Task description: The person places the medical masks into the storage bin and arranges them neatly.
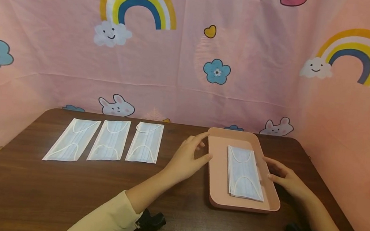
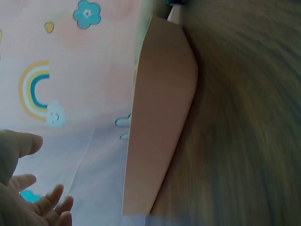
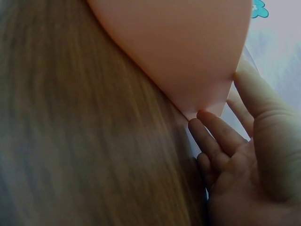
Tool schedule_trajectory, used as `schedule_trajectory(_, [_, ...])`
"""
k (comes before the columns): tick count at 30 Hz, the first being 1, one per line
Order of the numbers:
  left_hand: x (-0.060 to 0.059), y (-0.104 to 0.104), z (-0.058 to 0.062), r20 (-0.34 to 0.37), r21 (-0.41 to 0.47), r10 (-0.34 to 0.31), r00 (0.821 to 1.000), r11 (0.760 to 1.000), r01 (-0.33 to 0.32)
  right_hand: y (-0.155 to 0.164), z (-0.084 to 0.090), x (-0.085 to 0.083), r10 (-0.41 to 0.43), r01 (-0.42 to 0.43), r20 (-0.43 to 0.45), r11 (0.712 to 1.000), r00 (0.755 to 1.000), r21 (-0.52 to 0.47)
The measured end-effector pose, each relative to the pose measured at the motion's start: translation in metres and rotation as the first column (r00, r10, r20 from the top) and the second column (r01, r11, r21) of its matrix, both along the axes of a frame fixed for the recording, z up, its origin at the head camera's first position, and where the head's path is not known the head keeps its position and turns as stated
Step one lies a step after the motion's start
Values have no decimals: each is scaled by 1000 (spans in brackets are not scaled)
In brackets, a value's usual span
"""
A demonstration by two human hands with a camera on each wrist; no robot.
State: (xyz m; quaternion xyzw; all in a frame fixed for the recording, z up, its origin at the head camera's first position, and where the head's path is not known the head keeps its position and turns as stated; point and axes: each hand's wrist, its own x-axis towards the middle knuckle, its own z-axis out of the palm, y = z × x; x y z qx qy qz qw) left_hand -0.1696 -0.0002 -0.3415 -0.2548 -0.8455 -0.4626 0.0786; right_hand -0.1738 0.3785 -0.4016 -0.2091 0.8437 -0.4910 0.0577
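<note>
Sleeved arms lowest, left hand and right hand flank pink tray of masks on worktop, fingers relaxed, touching rims; best held evenly both sides.

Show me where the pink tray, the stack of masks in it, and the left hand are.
pink tray [image 1: 215, 158], head view, bare floor near its left wall.
stack of masks [image 1: 244, 172], head view, middle of the top mask.
left hand [image 1: 186, 159], head view, back of the hand.

3 masks + 1 stack, 1 tray
</note>
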Motion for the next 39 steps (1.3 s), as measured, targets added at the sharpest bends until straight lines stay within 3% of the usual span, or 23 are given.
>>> schedule_trajectory(16, [-19, -76, -14, -16, -7, 97, 995, 995, -97, -2, 1, 4, -22, 23, -15, 999, 1000, 41])
schedule_trajectory(29, [-41, -155, -23, -35, -83, 248, 968, 965, -250, -5, 1, 1, -23, 23, -1, 999, 1000, 40])
schedule_trajectory(39, [-52, -177, -34, 23, -158, 269, 963, 952, -262, -4, 1, 4, -34, 34, 1, 998, 999, 46])
